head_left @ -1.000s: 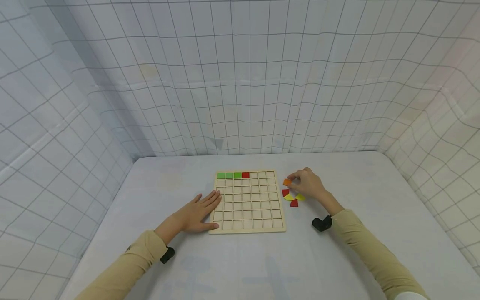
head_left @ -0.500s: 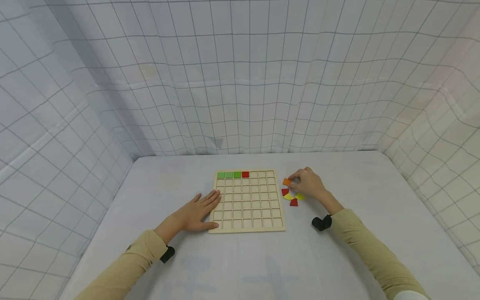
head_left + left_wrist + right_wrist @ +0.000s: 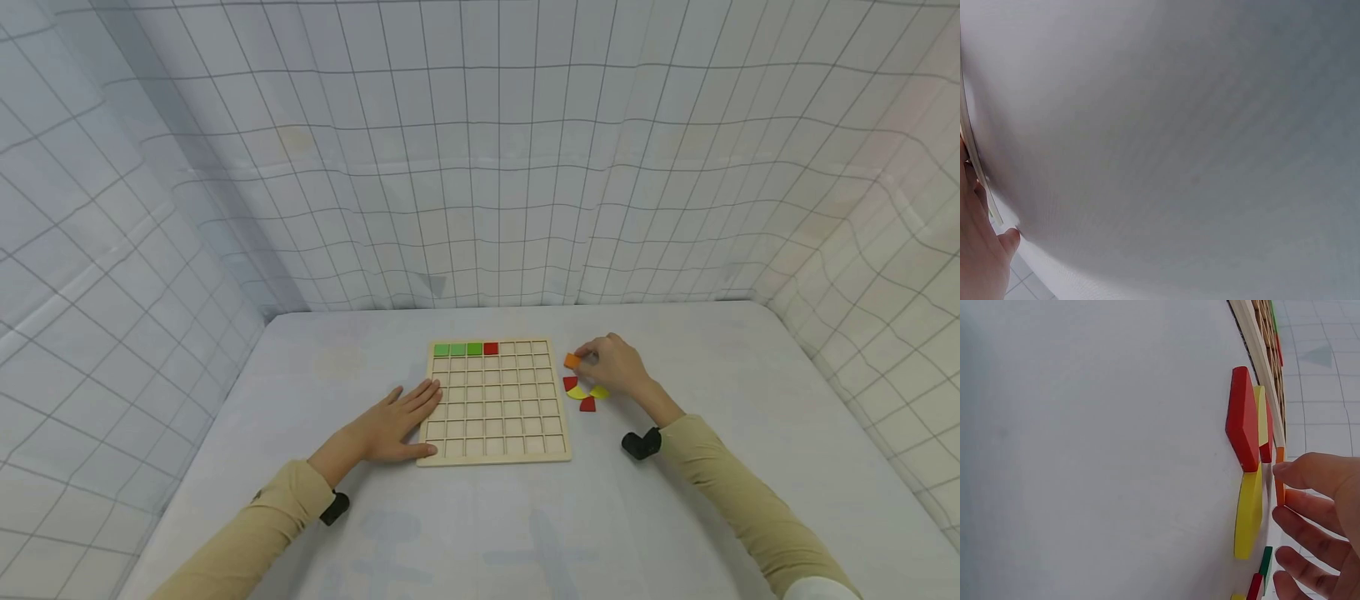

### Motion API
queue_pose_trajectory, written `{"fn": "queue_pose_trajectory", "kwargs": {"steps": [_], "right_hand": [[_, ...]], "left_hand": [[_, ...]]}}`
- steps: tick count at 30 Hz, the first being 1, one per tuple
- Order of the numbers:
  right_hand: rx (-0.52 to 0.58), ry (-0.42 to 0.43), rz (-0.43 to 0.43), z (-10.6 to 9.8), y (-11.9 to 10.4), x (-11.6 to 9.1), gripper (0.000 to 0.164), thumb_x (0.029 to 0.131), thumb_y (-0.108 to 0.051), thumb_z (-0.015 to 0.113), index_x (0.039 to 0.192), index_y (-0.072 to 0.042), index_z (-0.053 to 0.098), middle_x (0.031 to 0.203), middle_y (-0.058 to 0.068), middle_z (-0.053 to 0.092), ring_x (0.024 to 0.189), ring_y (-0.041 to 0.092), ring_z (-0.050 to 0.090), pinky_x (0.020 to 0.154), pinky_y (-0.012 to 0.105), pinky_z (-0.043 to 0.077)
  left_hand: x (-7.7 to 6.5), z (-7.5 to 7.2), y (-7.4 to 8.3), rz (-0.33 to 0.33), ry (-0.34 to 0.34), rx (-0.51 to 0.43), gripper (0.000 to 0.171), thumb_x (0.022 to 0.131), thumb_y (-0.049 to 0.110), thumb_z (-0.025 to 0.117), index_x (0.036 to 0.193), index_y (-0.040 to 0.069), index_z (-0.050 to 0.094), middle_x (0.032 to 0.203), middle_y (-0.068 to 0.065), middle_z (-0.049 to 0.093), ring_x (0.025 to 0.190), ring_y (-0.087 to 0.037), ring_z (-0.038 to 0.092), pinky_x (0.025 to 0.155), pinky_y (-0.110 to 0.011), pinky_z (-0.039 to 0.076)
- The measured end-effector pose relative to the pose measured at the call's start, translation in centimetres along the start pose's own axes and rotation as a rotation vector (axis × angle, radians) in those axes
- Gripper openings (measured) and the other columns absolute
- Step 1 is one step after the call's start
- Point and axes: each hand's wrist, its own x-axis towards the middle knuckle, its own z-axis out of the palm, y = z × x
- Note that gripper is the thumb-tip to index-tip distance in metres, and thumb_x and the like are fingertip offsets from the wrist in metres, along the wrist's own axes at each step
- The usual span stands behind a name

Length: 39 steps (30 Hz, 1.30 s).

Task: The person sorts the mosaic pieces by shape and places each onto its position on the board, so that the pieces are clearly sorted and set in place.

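A wooden grid board (image 3: 495, 460) lies flat on the table. My left hand (image 3: 390, 427) rests on its left edge, fingers spread straight and thumb near the lower corner. In the left wrist view only part of that hand (image 3: 984, 247) shows beside the board's rim. Just right of the board's upper right side, my right hand (image 3: 613, 365) pinches an orange square tile (image 3: 572, 361). The right wrist view shows the thumb on one face of the orange tile (image 3: 1279, 478). Green tiles (image 3: 458, 350) and one red tile (image 3: 491, 348) fill the first cells of the top row.
Close to the right hand lie a red piece (image 3: 570, 383), a yellow curved piece (image 3: 577, 392), another yellow piece (image 3: 599, 392) and a lower red piece (image 3: 588, 404). A green piece (image 3: 1266, 562) shows in the right wrist view. Grid-patterned white curtains (image 3: 495, 167) surround the table.
My right hand has shifted very slightly left and away from me with the orange tile. The left hand keeps its place on the board.
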Motion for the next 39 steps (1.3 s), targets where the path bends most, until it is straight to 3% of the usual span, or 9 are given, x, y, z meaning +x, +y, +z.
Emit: {"fn": "queue_pose_trajectory", "kwargs": {"steps": [8, 23, 39], "right_hand": [[0.019, 0.024, -0.012, 0.1, -0.7, 0.5, 0.029, 0.085, -0.028, 0.072, 0.106, -0.008, 0.075, 0.106, 0.009, 0.072, 0.097, 0.025, 0.061, 0.078, 0.04, 0.052], [0.045, 0.036, -0.035, 0.3, -2.3, 2.0, 0.032, 0.084, -0.034, 0.072, 0.105, -0.01, 0.076, 0.101, 0.005, 0.074, 0.085, 0.021, 0.06, 0.065, 0.027, 0.048], [0.08, 0.003, -0.076, 0.9, -4.8, 4.1, 0.03, 0.083, -0.028, 0.073, 0.109, -0.013, 0.074, 0.104, 0.003, 0.073, 0.076, 0.016, 0.059, 0.053, 0.021, 0.041]], "left_hand": [[0.2, 0.4, -0.3, 0.005, 0.011, 0.006, 0.088, 0.093, 0.06, 0.047, 0.154, 0.005, 0.016, 0.162, -0.013, 0.01, 0.15, -0.031, 0.011, 0.116, -0.06, 0.015], [0.0, 0.3, -0.2, 0.003, 0.007, 0.002, 0.089, 0.093, 0.061, 0.046, 0.154, 0.005, 0.015, 0.162, -0.013, 0.009, 0.15, -0.03, 0.01, 0.116, -0.06, 0.015], [0.0, 0.4, -0.2, 0.003, 0.013, 0.008, 0.089, 0.093, 0.061, 0.046, 0.154, 0.005, 0.015, 0.162, -0.013, 0.009, 0.15, -0.03, 0.011, 0.117, -0.059, 0.015]]}}
